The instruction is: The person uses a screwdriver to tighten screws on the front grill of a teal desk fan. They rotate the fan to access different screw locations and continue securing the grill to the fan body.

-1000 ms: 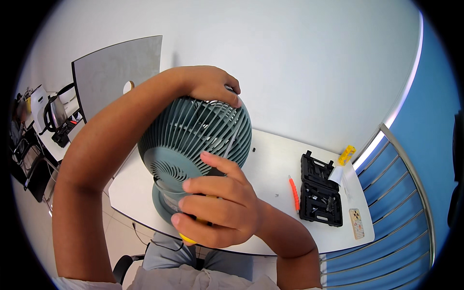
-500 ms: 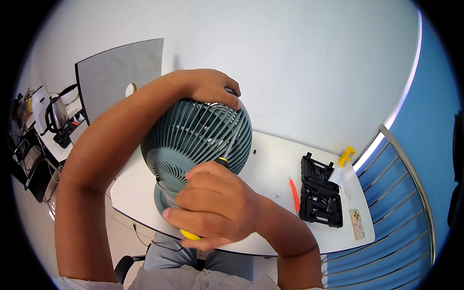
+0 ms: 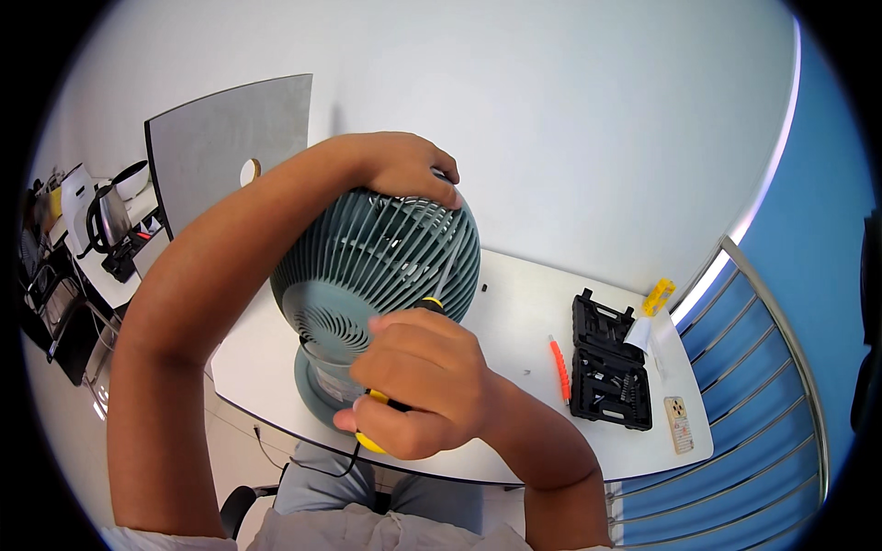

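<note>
A grey-green desk fan (image 3: 367,253) with a round slatted grille stands on the white table. My left hand (image 3: 409,167) curls over the top far edge of the grille and grips it. In front of the fan, my right hand (image 3: 427,381) is closed round the yellow-and-black handle of a screwdriver (image 3: 446,275). The metal shaft points up and away, against the slats on the fan's right side. Its tip is hard to make out among the slats. The fan's round base (image 3: 312,390) shows partly below the grille, beside my right hand.
On the white table (image 3: 514,312) to the right lie an orange-red tool (image 3: 559,370), an open black tool case (image 3: 610,367), a patterned phone (image 3: 679,425) and a yellow item (image 3: 659,297). A grey partition (image 3: 230,138) rises at left. A metal railing (image 3: 781,335) borders the right side.
My right hand has shifted slightly to the right and its fingers have loosened and turned on the screwdriver handle, showing more of it. My left hand stays on the fan.
</note>
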`<state>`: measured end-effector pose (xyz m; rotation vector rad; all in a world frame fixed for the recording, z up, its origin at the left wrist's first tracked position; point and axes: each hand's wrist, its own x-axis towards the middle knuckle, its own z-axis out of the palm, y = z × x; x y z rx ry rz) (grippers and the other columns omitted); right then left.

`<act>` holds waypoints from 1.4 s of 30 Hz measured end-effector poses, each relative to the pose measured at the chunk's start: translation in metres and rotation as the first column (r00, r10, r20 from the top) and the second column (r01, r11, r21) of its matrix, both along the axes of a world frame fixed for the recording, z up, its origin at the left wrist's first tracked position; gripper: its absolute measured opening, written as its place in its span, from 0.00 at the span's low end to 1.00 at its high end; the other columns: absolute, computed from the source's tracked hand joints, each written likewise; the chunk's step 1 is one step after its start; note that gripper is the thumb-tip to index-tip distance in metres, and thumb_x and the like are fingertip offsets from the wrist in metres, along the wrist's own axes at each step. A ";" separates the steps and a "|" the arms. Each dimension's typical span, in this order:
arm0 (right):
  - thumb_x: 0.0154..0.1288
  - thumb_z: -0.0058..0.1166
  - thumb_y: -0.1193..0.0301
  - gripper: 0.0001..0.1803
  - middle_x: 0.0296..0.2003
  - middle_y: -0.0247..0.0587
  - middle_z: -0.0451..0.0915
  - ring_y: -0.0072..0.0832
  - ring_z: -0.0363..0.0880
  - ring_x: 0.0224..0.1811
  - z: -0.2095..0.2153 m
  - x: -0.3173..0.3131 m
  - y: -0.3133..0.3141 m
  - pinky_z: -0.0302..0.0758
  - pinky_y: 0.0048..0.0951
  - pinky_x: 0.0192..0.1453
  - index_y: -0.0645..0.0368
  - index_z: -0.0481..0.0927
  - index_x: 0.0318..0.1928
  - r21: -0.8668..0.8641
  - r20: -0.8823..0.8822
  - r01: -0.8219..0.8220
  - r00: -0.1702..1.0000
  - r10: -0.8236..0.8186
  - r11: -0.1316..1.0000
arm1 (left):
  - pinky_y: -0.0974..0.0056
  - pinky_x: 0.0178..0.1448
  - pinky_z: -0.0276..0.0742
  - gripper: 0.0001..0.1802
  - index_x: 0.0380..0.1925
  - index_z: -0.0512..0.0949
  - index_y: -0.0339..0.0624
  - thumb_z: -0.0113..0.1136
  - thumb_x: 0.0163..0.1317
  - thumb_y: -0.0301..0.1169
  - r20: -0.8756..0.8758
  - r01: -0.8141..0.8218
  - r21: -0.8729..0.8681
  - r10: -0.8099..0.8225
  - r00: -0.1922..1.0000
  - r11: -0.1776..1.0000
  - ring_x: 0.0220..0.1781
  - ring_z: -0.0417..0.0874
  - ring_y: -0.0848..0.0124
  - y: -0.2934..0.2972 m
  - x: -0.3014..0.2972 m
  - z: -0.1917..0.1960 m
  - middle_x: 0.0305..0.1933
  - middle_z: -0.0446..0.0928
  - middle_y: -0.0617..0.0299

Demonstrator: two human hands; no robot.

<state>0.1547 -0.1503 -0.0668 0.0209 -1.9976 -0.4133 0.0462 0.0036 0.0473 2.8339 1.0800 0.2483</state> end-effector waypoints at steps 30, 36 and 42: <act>0.42 0.63 0.71 0.12 0.22 0.32 0.67 0.27 0.62 0.17 0.021 0.000 0.005 0.54 0.26 0.19 0.54 0.72 0.26 -0.087 0.090 -0.080 0.992 0.088 0.993 | 0.53 0.68 0.69 0.36 0.59 0.78 0.41 0.57 0.57 0.55 0.018 0.025 -0.017 -0.024 1.000 1.000 0.62 0.77 0.49 0.002 -0.002 0.000 0.60 0.77 0.42; 0.43 0.64 0.71 0.13 0.23 0.33 0.68 0.28 0.64 0.18 0.020 0.001 0.005 0.56 0.27 0.19 0.55 0.72 0.27 -0.077 0.022 -0.081 0.996 0.083 0.994 | 0.53 0.68 0.69 0.36 0.59 0.77 0.41 0.57 0.57 0.55 0.020 0.027 -0.014 -0.027 0.999 1.000 0.63 0.77 0.49 0.004 -0.001 0.000 0.61 0.76 0.42; 0.53 0.66 0.66 0.15 0.25 0.37 0.72 0.29 0.68 0.20 0.009 -0.005 0.005 0.61 0.28 0.21 0.56 0.71 0.31 -0.048 -0.064 -0.074 0.995 0.071 0.996 | 0.52 0.68 0.69 0.36 0.59 0.77 0.40 0.57 0.58 0.54 0.012 0.021 -0.008 -0.021 1.000 1.000 0.63 0.76 0.49 0.006 -0.003 0.000 0.61 0.76 0.43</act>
